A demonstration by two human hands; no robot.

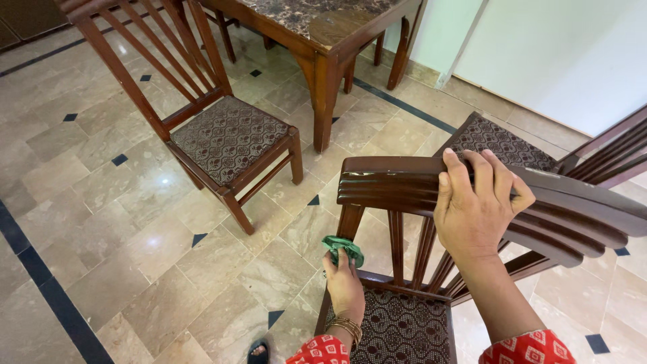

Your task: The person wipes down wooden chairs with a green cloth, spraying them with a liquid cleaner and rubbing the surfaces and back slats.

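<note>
Dark brown wood, polished and ridged, makes up the curved top rail of the nearest chair (404,185), and the right hand (475,212) is clamped over that rail from above, fingers curled down the far side and thumb on the near side, so its grip is fully closed on the chair back. Lower down, the left hand (345,283) has its fingers bunched tightly around a crumpled green cloth (342,248), which it presses against the left upright of the same chair, just below the top rail and above the corner of the seat. The seat (404,330) is padded in brown fabric with a pale repeating pattern, and the slanted back slats rise from it between the two hands. The left wrist carries gold bangles (347,328), and both forearms end in red sleeves with a white pattern (529,349). A second chair (226,138) of the same make stands well apart to the upper left on the beige marble floor (135,256), which is laid with small dark diamond insets and a dark border strip. Beyond it stands a wooden bench (323,30) with a mottled stone top. A third chair (499,141) shows behind the top rail on the right, near a white wall. A sandalled foot (258,352) shows at the bottom edge.
</note>
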